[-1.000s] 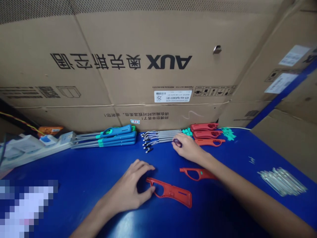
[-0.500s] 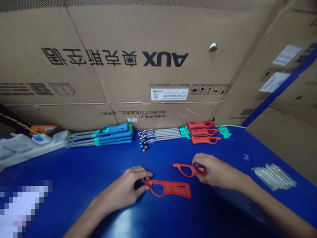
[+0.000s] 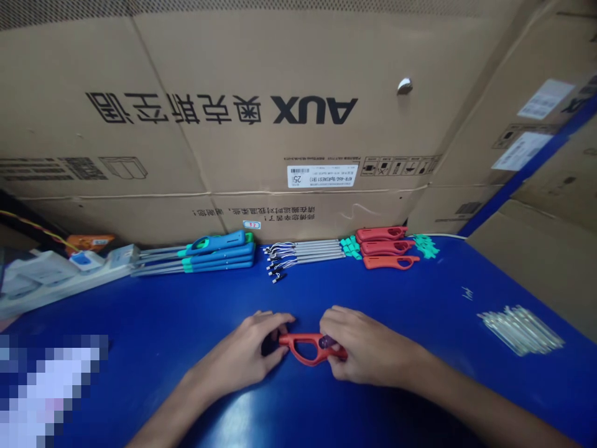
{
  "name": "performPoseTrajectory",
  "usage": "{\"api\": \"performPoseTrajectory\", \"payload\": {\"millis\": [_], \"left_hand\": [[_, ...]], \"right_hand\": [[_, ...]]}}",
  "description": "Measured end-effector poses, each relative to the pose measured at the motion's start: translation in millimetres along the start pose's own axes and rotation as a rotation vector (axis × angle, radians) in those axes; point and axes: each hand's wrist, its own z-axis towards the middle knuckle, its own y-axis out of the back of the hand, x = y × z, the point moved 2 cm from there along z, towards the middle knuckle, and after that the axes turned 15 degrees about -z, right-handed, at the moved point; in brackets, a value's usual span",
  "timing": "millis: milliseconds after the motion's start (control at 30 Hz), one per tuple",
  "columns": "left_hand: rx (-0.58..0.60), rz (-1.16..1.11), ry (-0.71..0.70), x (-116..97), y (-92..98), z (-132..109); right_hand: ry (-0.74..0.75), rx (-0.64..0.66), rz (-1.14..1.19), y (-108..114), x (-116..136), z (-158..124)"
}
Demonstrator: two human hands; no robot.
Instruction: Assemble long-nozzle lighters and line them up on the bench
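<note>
My right hand [image 3: 361,345] clamps the red handle [image 3: 321,354]; left hand [image 3: 246,350], fingers apart, by its tip; blue lighters [image 3: 228,251] at ten o'clock look assembled; rods [image 3: 319,251] at twelve, unfitted.

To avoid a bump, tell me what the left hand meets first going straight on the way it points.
Most likely the narrow end of the red handle, right by the left hand, with the right hand beyond. Depth is unclear here: the fingertips might pass just above that end.
</note>
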Motion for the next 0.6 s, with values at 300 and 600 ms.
{"api": "performPoseTrajectory", "payload": {"millis": [300, 600], "left_hand": [[0.031, -0.014, -0.047, -8.1, 3.7, 1.4], [0.07, -0.066, -0.058, -6.2, 4.4, 3.8]], "right_hand": [[0.001, 0.025, -0.003, -0.9, 0.2, -2.6], [-0.004, 0.084, 0.049, 1.0, -0.7, -5.4]]}}
